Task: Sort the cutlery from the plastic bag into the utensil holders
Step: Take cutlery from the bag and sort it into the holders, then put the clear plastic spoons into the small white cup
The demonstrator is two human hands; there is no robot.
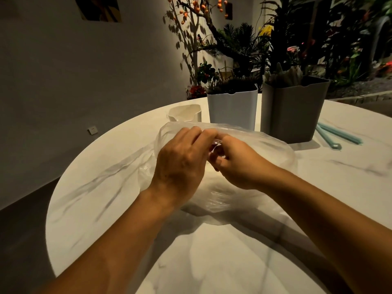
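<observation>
Clear plastic bag (244, 143), centre of frame on the white worktop (233, 251): thin, limp, slippery film, likely light; left hand (180, 164) and right hand (237, 164) pinched together on its gathered mouth, the best hold; white holder (232, 110) and grey holder (290, 113) just behind

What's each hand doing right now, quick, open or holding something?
Left hand: closed, pinching the clear plastic bag.
Right hand: closed, pinching the same bag beside the left.
</observation>
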